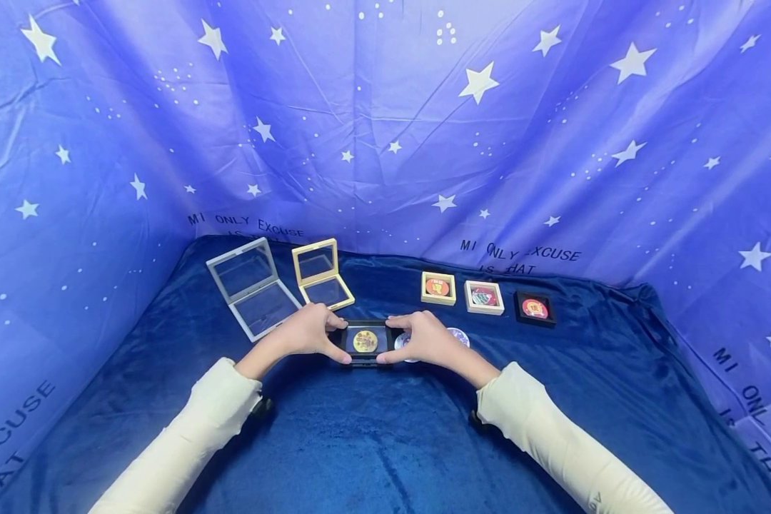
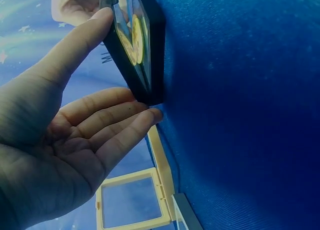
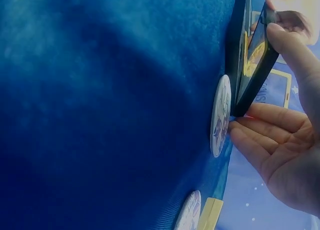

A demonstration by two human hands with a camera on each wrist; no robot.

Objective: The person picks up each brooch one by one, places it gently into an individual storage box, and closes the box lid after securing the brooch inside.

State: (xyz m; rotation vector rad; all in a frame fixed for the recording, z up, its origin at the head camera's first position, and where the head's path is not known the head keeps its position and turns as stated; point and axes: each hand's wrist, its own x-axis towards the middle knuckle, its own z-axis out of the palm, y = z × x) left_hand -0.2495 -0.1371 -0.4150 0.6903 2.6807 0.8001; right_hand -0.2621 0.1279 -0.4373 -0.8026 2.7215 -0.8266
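As black frame (image 2: 157,54) stands ajar | clear-paned | badge (image 1: 365,341): round, yellow, brown-patterned

Blue cloth (image 1: 373,442) bears 6 frames (image 1: 252,290) and 2 round badges (image 1: 460,335).

Head view: bright, even; I catch sheen on the starry drape (image 1: 373,93) | Wrist views: dimmer, broad shadow over the blue cloth (image 2: 240,125) | Left wrist: pale glare streaking drape | Right wrist: cloth soft-focused

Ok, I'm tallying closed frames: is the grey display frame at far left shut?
No, the grey display frame stands open, its lid tilted up from its base.
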